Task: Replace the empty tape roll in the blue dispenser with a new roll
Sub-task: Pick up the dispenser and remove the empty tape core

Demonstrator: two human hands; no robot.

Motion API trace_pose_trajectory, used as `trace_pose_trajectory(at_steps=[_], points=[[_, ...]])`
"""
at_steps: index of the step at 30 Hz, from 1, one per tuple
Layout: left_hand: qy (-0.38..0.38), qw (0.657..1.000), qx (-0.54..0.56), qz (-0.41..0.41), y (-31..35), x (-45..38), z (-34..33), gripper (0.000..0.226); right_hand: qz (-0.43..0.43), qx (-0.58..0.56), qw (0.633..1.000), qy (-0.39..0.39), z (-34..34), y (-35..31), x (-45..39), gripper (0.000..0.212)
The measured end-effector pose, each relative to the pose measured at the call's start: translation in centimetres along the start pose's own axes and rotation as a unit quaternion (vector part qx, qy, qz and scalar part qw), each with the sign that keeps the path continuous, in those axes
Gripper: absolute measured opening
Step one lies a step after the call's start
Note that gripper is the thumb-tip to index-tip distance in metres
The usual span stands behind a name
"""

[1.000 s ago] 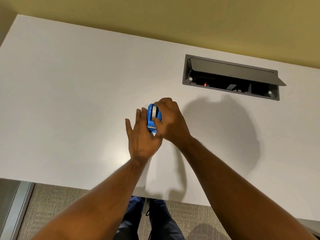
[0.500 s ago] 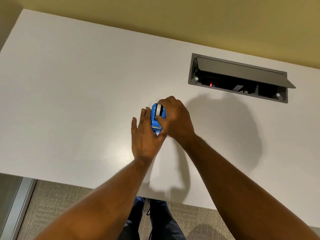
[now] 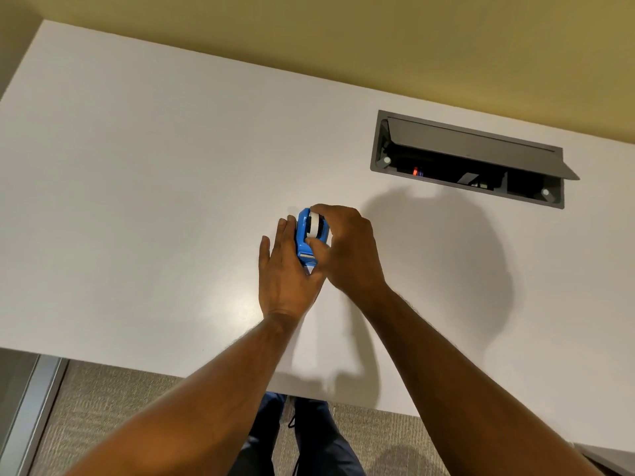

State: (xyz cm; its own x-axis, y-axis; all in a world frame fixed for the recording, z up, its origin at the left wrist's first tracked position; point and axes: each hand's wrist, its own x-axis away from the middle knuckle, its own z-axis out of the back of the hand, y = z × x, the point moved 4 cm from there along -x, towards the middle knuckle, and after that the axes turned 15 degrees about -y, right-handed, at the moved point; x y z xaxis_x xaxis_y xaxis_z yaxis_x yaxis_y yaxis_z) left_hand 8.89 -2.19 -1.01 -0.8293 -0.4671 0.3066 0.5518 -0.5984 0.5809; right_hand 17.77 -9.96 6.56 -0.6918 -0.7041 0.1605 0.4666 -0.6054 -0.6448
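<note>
My two hands meet over the blue dispenser near the middle of the white worktop. My left hand lies flat against the dispenser's left side, fingers straight and spread — bracing it rather than closing round it. My right hand curls over the top from the right, its fingers bent onto the white tape roll sitting in the dispenser's cradle; whether that grip is actually pinching the roll or only pressing on it, I cannot tell. The dispenser's cutter end points toward me, partly hidden between my hands.

As for progress, a roll with white tape on it is already in the cradle, so the swap itself looks largely made. No empty core or spare roll shows anywhere on the worktop. What seems left — seating the roll fully and drawing the tape end out to the cutter. An open cable hatch is set into the worktop well away to the right.
</note>
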Motion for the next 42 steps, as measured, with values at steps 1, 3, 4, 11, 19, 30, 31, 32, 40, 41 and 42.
trace_pose_trajectory(at_steps=[1,3,4,11,19,30,31,32,40,41,42], points=[[-0.002,1.0,0.005,-0.002,-0.1,0.0,0.0,0.074,-0.017,-0.007,1.0,0.002,-0.1,0.0,0.3,0.041],[-0.006,1.0,0.012,-0.012,-0.2,0.0,0.1,0.076,-0.048,-0.021,0.999,0.008,0.0,0.2,1.1,0.042],[-0.009,1.0,0.02,-0.017,-0.3,0.0,0.2,0.078,-0.058,-0.029,0.998,0.011,0.0,0.3,1.6,0.042],[-0.098,0.988,0.088,-0.079,-2.6,1.9,0.5,0.095,-0.119,-0.119,0.986,-0.002,-0.6,1.5,5.5,0.04],[-0.062,0.96,0.265,-0.062,-1.9,6.2,4.5,0.066,-0.137,-0.202,0.97,-0.019,-1.8,0.7,7.6,0.038],[-0.04,0.94,0.326,-0.097,1.7,7.9,6.3,0.035,-0.092,-0.308,0.946,-0.033,-1.6,-1.3,8.5,0.038],[-0.047,0.937,0.333,-0.09,1.6,8.0,6.3,0.036,-0.084,-0.305,0.948,-0.035,-1.6,-1.6,8.5,0.04],[-0.051,0.936,0.338,-0.084,1.6,8.0,6.4,0.037,-0.077,-0.302,0.949,-0.037,-1.6,-1.8,8.5,0.041],[-0.039,0.933,0.354,-0.054,1.2,7.9,7.0,0.032,-0.096,-0.358,0.928,-0.046,-1.9,-2.0,8.8,0.039],[-0.036,0.934,0.352,-0.053,1.2,7.9,7.0,0.03,-0.104,-0.373,0.921,-0.044,-1.9,-2.0,8.8,0.036],[-0.033,0.935,0.349,-0.053,1.2,7.8,7.0,0.028,-0.111,-0.384,0.916,-0.042,-1.9,-1.9,8.8,0.033]])
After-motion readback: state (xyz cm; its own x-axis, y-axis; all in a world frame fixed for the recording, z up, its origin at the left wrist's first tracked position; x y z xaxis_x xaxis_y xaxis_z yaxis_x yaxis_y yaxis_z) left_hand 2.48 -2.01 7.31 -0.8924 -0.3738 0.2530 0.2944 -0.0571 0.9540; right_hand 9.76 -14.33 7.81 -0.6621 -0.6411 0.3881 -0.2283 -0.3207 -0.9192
